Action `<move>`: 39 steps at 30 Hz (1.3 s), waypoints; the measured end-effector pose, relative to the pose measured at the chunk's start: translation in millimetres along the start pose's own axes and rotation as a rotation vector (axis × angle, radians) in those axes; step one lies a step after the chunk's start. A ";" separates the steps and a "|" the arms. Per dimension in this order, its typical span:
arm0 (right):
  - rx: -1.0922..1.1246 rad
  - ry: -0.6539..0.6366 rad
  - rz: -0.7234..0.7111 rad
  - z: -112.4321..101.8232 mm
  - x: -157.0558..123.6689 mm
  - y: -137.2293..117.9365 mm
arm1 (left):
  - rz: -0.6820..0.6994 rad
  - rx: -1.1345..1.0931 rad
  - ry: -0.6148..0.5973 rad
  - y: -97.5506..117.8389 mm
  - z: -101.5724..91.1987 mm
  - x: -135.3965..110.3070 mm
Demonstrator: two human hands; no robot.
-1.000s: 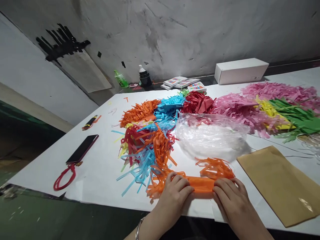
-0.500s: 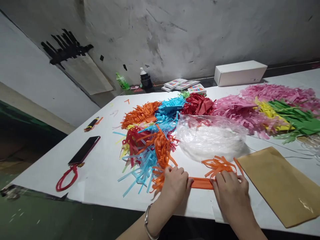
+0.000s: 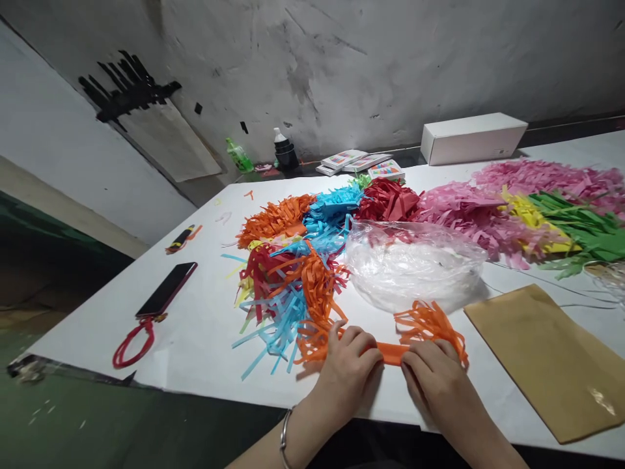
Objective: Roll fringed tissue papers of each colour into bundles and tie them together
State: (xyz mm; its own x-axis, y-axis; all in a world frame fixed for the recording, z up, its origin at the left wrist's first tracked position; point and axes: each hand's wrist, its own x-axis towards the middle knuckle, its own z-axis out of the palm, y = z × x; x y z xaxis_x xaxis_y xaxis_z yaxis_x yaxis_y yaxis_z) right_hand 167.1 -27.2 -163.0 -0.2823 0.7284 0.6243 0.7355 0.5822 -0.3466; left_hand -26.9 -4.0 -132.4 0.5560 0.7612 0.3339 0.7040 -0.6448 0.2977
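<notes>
An orange tissue-paper tassel (image 3: pixel 394 354) with fringed ends lies flat near the table's front edge. My left hand (image 3: pixel 349 368) is closed on its middle band, on the left part. A short way to the right, my right hand (image 3: pixel 434 374) pinches the same band with bent fingers. Orange fringe spreads out beyond both hands. Just left of my left hand rests a pile of mixed tassels: orange strands (image 3: pixel 319 286), red strands (image 3: pixel 263 270) and blue strands (image 3: pixel 278 322). Part of the band is hidden under my fingers.
A clear plastic bag of white material (image 3: pixel 415 270) sits behind my hands. Right of them lies a brown paper envelope (image 3: pixel 547 365). Bundles of fringed paper (image 3: pixel 390 202) line the back, before a white box (image 3: pixel 473 140). At left are a phone (image 3: pixel 166 290) and a cutter (image 3: pixel 180 239).
My hands are slightly closer together, so less orange band shows between them. My right fingers have curled in lower on the tassel, and the view has shifted a little.
</notes>
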 end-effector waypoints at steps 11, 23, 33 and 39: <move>-0.146 -0.062 -0.116 -4.3 6.8 2.8 | 0.039 0.034 -0.023 -10.7 -6.6 -0.5; -0.119 -0.094 -0.188 6.3 14.9 -10.6 | 0.085 -0.011 -0.022 -6.2 1.5 -4.4; -0.068 -0.120 -0.052 -16.3 -7.1 18.4 | 0.014 -0.095 -0.035 -5.5 2.3 -6.1; -0.066 -0.106 -0.017 -23.3 -6.3 24.4 | -0.051 -0.185 0.005 -2.7 1.7 -5.0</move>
State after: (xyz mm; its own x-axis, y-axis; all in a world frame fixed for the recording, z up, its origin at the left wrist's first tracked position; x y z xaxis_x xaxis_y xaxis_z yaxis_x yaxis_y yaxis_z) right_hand 201.2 -26.0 -159.0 -0.3555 0.7549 0.5512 0.7681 0.5720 -0.2880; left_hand -30.9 -6.0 -136.4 0.5193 0.7932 0.3181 0.6381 -0.6074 0.4732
